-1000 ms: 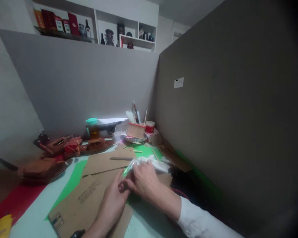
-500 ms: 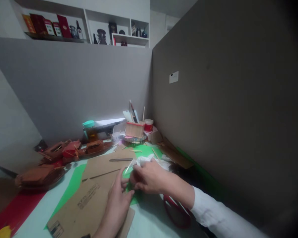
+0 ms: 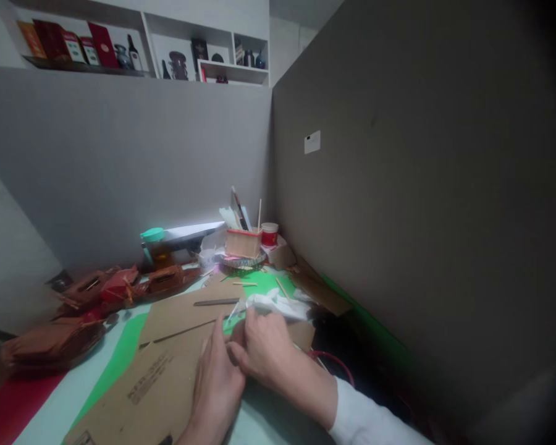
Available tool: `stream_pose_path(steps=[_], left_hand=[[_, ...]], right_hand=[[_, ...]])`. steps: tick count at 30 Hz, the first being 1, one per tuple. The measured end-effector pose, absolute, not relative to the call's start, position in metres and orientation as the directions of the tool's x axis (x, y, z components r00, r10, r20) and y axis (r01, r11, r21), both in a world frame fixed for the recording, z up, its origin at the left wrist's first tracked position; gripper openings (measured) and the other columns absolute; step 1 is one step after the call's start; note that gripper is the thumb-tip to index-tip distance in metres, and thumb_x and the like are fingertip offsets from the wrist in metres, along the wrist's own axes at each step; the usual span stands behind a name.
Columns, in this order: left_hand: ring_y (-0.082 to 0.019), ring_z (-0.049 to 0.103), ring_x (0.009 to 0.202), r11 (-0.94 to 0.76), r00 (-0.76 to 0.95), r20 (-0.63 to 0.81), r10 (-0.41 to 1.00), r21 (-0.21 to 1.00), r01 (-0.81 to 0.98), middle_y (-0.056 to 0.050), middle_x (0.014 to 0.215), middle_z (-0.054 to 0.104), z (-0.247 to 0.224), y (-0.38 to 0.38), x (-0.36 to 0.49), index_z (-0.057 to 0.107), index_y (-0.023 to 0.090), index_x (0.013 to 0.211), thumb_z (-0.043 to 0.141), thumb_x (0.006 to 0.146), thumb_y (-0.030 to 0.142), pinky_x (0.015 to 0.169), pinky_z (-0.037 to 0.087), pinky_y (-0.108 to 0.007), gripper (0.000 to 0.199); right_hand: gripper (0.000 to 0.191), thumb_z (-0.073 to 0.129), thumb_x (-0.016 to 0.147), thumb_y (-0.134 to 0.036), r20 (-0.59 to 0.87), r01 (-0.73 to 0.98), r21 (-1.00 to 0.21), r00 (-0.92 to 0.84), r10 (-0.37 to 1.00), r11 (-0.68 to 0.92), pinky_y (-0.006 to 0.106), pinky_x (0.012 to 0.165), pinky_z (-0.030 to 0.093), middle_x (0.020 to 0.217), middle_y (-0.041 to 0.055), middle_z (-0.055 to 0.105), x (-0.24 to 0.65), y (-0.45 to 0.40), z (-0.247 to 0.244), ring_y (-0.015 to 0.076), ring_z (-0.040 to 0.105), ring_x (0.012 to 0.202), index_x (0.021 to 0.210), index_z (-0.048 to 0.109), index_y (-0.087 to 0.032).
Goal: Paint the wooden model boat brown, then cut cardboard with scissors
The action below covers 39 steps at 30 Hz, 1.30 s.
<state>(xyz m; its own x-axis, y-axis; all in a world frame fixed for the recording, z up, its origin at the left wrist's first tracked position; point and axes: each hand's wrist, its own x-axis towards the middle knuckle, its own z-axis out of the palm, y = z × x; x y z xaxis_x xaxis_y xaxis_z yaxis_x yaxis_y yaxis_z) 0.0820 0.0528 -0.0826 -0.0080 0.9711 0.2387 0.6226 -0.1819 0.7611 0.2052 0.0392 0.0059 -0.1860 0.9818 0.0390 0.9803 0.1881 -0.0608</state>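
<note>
My left hand [image 3: 217, 380] rests at the front of the table by the brown cardboard [image 3: 171, 364], its fingers raised and partly hidden behind the other hand. My right hand [image 3: 269, 347] presses against it, fingers curled and thumb bent in. Whatever lies between the two is covered by the fingers and cannot be made out. A thin whitish sliver [image 3: 233, 309] shows just beyond the fingertips, over green sheet. Crumpled white tissue [image 3: 275, 301] lies right behind the right hand. A dark flat strip [image 3: 215, 302] lies on the cardboard beyond the left hand.
Brown model boats [image 3: 167, 279] stand at the left. A wooden box [image 3: 243, 244] with brushes and sticks, a red-and-white tub [image 3: 269, 235] and a teal-lidded jug [image 3: 152, 235] are at the back. A red loop [image 3: 340, 361] lies beside my right forearm. A grey partition [image 3: 398, 185] bounds the right.
My right hand has come closer and turned over the left fingers, covering more of them. The red loop shows less beside the forearm. The whole view has shifted slightly.
</note>
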Motion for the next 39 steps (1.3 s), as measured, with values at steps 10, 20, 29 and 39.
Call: stream_pose_path(steps=[10,20,29,39], left_hand=[[-0.032,0.066,0.105,-0.214,0.029,0.265,0.964,0.707,0.674,-0.016,0.112,0.068,-0.084,0.046,0.079,0.033,0.012,0.148,0.057,0.080,0.018,0.092,0.051,-0.047,0.073],[-0.033,0.064,0.109,-0.238,0.058,0.268,0.962,0.714,0.659,-0.018,0.116,0.066,-0.083,0.043,0.087,0.037,0.012,0.147,0.055,0.079,0.013,0.095,0.050,-0.047,0.071],[-0.029,0.062,0.113,-0.221,0.042,0.272,0.961,0.670,0.708,-0.012,0.121,0.065,-0.078,0.038,0.093,0.046,0.017,0.140,0.058,0.090,0.009,0.097,0.051,-0.049,0.052],[-0.031,0.059,0.115,-0.323,0.168,0.293,0.941,0.641,0.696,-0.010,0.124,0.062,-0.060,0.038,0.069,0.048,0.020,0.139,0.070,0.087,0.021,0.099,0.049,-0.055,0.057]], right_hand=[[0.043,0.060,0.096,-0.054,-0.032,0.951,-0.071,-0.303,0.953,0.300,0.043,0.084,0.056,0.108,0.0075,0.070,0.227,0.039,0.022,0.0218,0.068,0.094,0.115,0.065,-0.016],[0.034,0.060,0.096,-0.046,-0.017,0.937,-0.054,-0.346,0.938,0.344,0.046,0.090,0.052,0.103,0.0067,0.071,0.230,0.036,0.021,0.0232,0.068,0.096,0.110,0.065,-0.015],[0.045,0.048,0.100,-0.045,0.036,0.984,-0.156,-0.087,0.996,0.091,0.047,0.074,0.050,0.092,0.0287,0.074,0.201,0.030,0.004,0.0436,0.073,0.090,0.111,0.060,-0.003],[0.042,0.049,0.099,-0.056,0.016,0.734,-0.670,-0.140,0.990,0.114,0.041,0.082,0.051,0.085,0.0024,0.067,0.267,0.035,0.027,0.0194,0.065,0.080,0.099,0.065,-0.016]])
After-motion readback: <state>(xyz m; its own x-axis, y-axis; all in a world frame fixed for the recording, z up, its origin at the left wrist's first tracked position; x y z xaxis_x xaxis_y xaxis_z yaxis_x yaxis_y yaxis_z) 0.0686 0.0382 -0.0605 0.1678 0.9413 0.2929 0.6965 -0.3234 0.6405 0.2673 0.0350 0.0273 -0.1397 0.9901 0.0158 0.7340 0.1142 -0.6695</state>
